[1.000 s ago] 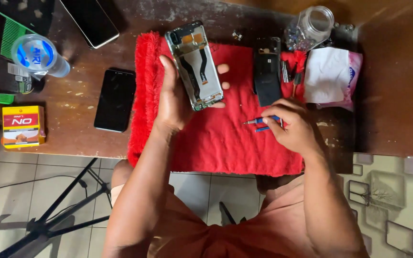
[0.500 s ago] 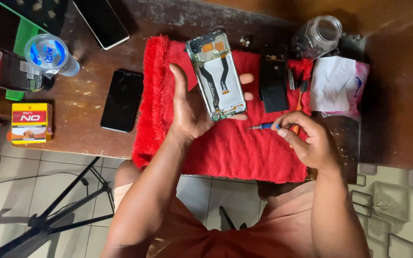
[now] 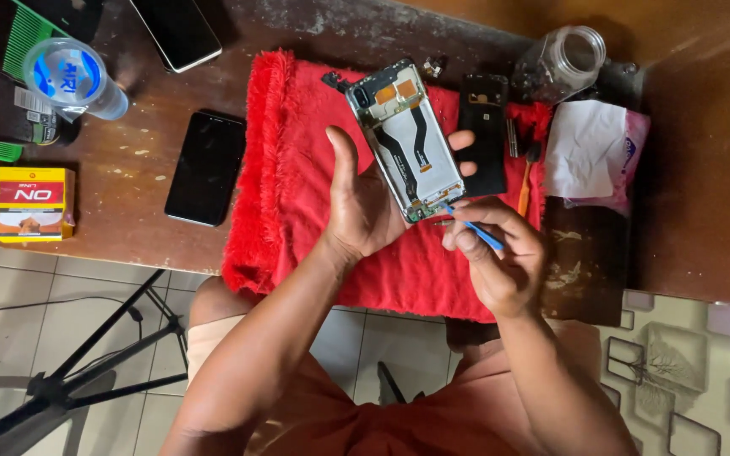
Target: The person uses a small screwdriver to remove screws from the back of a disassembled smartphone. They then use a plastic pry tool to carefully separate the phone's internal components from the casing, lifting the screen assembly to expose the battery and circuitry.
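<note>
Over red towel, left hand cradling opened phone.

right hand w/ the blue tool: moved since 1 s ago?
Yes. The right hand with the blue tool came left across the red towel, from below the black back cover to the opened phone lower end.
</note>
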